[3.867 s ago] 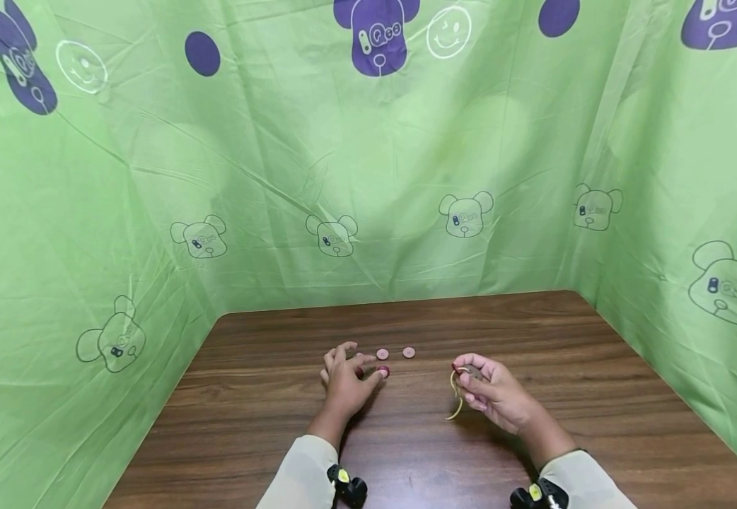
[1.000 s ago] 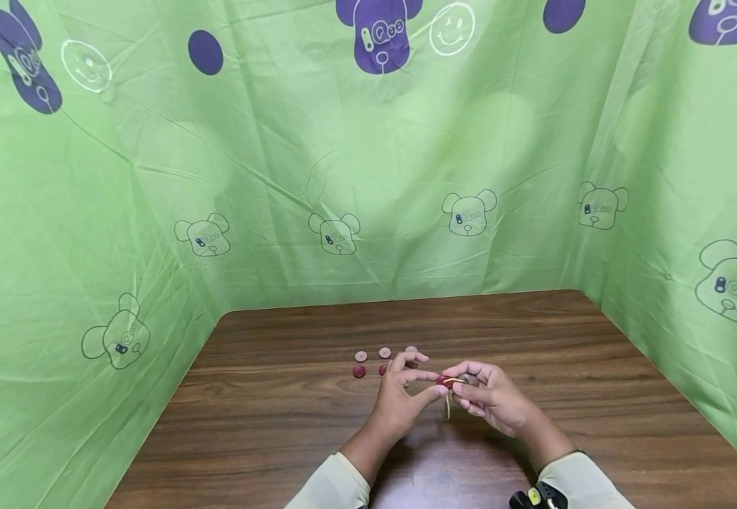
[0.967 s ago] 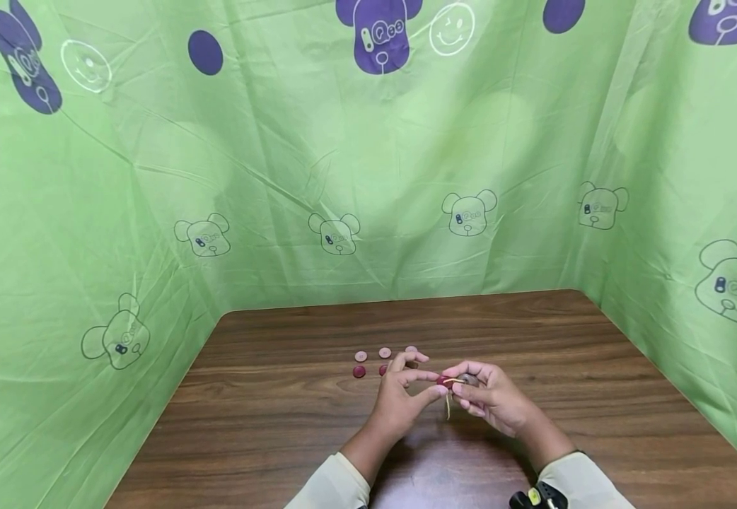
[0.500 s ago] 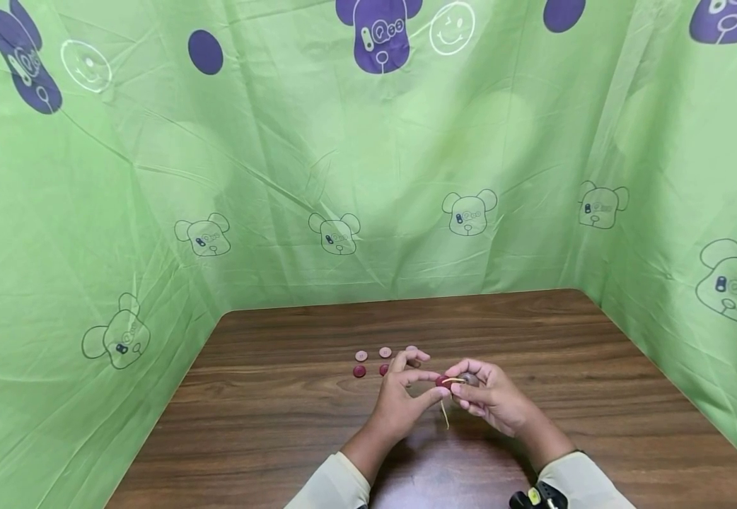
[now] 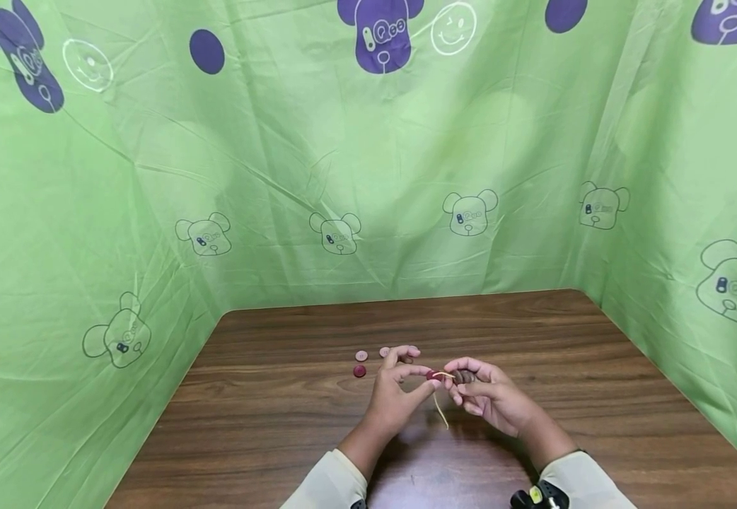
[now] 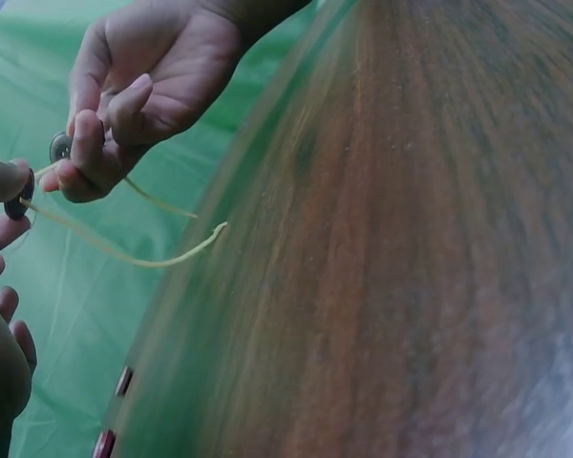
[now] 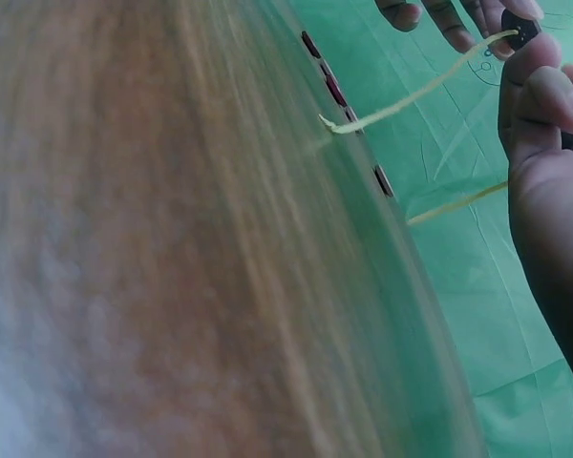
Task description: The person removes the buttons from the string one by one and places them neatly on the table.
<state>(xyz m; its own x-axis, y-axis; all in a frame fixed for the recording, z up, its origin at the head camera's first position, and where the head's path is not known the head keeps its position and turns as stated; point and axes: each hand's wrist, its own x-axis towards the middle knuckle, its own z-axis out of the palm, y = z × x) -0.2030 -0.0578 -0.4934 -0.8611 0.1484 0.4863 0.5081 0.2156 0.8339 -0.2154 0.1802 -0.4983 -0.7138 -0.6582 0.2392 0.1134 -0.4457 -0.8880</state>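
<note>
My left hand [image 5: 389,397] pinches a dark red button [image 5: 433,375] between thumb and index finger, above the table. A thin yellow cord [image 5: 441,413] goes through this button, and its loose end dangles below. Just to the right, my right hand [image 5: 494,394] holds several brown buttons [image 5: 465,377] bunched on edge in its curled fingers. The cord spans the short gap between the hands. In the left wrist view the pinched button [image 6: 19,196] looks dark, with the cord [image 6: 124,256] trailing from it. A second cord length hangs below my right hand.
Pink buttons [image 5: 361,355] lie in a row on the brown wooden table [image 5: 267,424], beyond my left hand, which partly covers the row. A dark red button [image 5: 359,371] lies in front of them. Green printed cloth [image 5: 381,155] walls the table's back and sides.
My left hand came from the table buttons to my right hand. Lately it has drawn the red button slightly left, away from the right fingers. More of the brown buttons shows now.
</note>
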